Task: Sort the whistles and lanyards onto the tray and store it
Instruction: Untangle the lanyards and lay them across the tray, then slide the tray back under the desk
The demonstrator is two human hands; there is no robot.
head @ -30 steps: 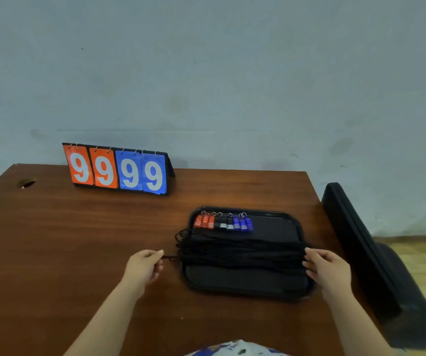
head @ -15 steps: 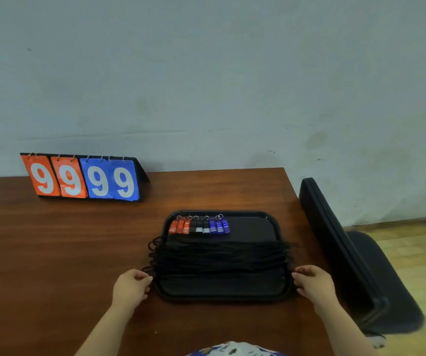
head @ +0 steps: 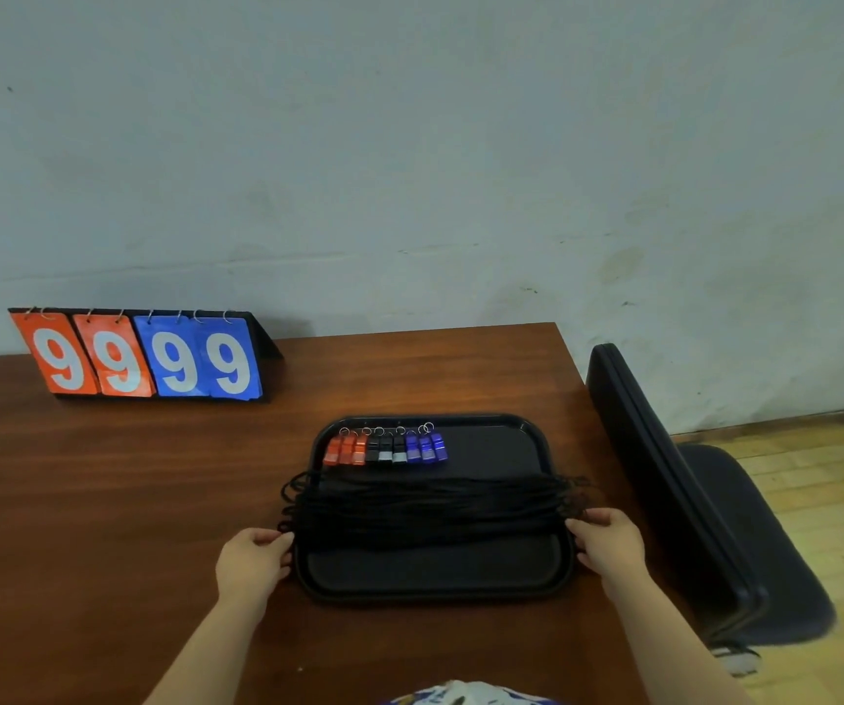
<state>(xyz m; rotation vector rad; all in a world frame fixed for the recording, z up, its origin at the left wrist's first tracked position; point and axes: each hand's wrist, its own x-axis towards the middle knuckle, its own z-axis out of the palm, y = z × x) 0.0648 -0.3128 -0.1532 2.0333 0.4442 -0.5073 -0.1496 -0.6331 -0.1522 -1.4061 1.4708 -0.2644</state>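
The black tray (head: 432,595) sits flat on the desk (head: 104,501), as it did a second ago. A row of orange, black and blue whistles (head: 385,448) lies at its 11 o'clock corner, and black lanyards (head: 430,506) are draped across its middle. The left hand (head: 249,564), which earlier lay just off the tray by a loose cord end, now curls onto the rim at 8 o'clock. The right hand (head: 610,544) grips the rim at 3 o'clock among the lanyard loops. A scoreboard (head: 140,356) stands at 10 o'clock and a chair (head: 664,475) at 3.
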